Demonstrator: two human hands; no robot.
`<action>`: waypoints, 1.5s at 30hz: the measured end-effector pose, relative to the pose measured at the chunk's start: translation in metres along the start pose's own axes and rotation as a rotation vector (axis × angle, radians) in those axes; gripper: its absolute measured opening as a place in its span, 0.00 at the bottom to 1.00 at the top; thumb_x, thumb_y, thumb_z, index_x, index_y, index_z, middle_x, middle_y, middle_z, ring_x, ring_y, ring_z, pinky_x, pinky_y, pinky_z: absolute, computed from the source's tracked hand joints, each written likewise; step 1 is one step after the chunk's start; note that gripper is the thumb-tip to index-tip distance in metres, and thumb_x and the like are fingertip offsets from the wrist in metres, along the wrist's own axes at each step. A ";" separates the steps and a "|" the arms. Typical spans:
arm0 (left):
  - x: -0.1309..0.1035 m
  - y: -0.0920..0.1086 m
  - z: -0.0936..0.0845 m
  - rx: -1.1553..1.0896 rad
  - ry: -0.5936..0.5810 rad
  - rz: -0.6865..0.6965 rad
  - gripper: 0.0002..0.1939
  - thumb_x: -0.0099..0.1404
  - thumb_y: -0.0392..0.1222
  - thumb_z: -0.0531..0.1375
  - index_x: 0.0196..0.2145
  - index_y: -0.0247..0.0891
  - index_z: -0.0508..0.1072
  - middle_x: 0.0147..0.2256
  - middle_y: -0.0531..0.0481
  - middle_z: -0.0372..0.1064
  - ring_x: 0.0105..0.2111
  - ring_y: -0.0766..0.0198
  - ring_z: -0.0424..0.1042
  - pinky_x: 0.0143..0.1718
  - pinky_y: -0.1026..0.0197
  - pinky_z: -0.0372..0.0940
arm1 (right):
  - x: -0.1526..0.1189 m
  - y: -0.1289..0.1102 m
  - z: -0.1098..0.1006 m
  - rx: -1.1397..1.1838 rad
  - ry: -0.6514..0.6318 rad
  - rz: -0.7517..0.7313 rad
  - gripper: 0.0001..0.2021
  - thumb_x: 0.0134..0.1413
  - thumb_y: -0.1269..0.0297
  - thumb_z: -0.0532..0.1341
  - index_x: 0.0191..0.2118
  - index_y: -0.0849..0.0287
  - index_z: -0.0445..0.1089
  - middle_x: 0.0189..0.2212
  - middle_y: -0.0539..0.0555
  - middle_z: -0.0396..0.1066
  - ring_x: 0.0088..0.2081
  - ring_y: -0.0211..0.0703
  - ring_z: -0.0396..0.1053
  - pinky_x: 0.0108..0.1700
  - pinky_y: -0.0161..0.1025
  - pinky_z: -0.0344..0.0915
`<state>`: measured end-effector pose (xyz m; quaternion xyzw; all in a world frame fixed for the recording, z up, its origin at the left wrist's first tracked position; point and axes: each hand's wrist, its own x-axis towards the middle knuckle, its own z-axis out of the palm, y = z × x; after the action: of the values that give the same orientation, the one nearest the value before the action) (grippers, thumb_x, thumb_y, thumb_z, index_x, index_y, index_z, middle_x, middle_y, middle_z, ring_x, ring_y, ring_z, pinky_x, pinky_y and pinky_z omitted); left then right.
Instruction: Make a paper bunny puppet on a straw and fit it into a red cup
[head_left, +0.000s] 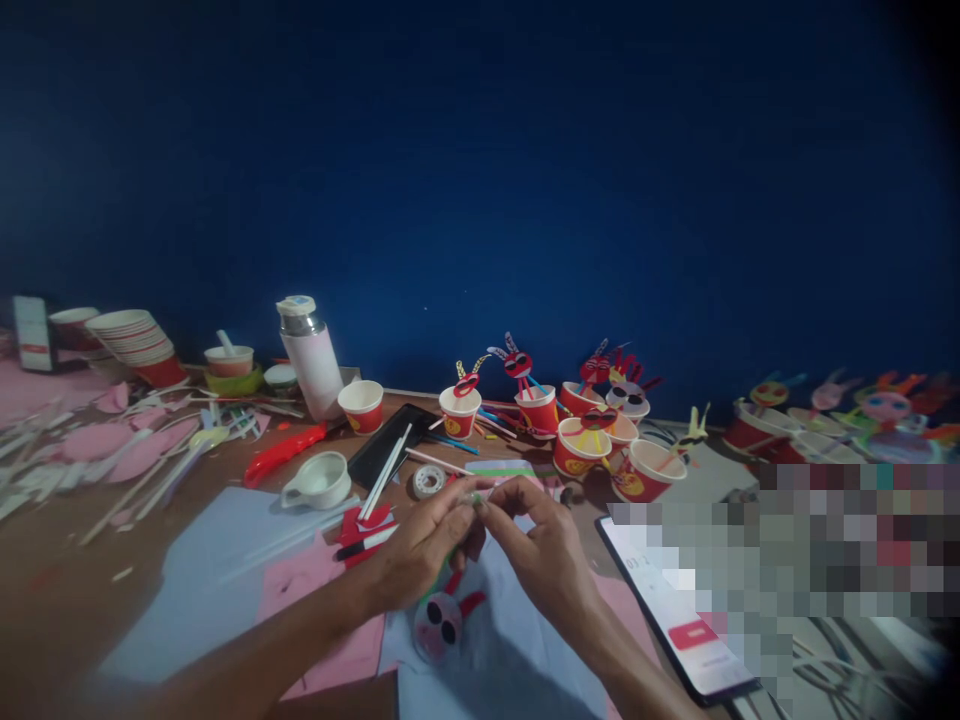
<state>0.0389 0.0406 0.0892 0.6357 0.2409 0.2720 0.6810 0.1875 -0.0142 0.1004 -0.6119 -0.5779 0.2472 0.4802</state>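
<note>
My left hand [439,535] is closed around a green stick that reaches down to a paper rabbit face [437,628]. The face is pale pink with black eye shapes and red ears, and it hangs below the hand over the white paper. My right hand [531,525] pinches at the stick's upper end, its fingertips meeting those of the left. Something small and greenish shows between them, too small to name. Just behind the left hand lies a roll of tape [430,482]. A marker [366,543] rests on red scraps to its left.
Paper cups [583,447] with paper faces on sticks stand along the back. A white bottle [309,360], a white cup with a handle [316,480] and a black tray [390,445] are at left. A phone [675,610] lies at right. Pink paper [330,610] lies in front.
</note>
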 end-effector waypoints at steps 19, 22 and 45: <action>0.001 0.001 -0.002 0.005 0.070 0.007 0.24 0.68 0.51 0.50 0.56 0.34 0.58 0.24 0.54 0.61 0.22 0.70 0.60 0.22 0.67 0.56 | 0.003 -0.001 0.001 0.224 -0.063 0.032 0.05 0.52 0.63 0.61 0.33 0.59 0.70 0.27 0.50 0.73 0.30 0.39 0.66 0.36 0.36 0.61; 0.002 -0.002 -0.002 0.027 0.071 0.017 0.25 0.68 0.52 0.50 0.56 0.34 0.58 0.24 0.54 0.61 0.22 0.69 0.61 0.23 0.67 0.57 | 0.003 -0.004 0.002 0.241 -0.085 0.028 0.05 0.54 0.67 0.58 0.28 0.59 0.69 0.22 0.49 0.72 0.28 0.39 0.67 0.36 0.37 0.60; 0.008 -0.015 -0.006 0.041 -0.017 0.036 0.22 0.66 0.48 0.53 0.53 0.34 0.62 0.26 0.53 0.63 0.20 0.71 0.60 0.21 0.68 0.56 | -0.002 -0.010 -0.002 0.103 -0.068 0.004 0.09 0.52 0.67 0.56 0.23 0.60 0.66 0.22 0.49 0.68 0.28 0.37 0.65 0.32 0.32 0.59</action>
<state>0.0415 0.0498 0.0741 0.6559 0.2291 0.2736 0.6652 0.1844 -0.0182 0.1095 -0.5787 -0.5794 0.2981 0.4905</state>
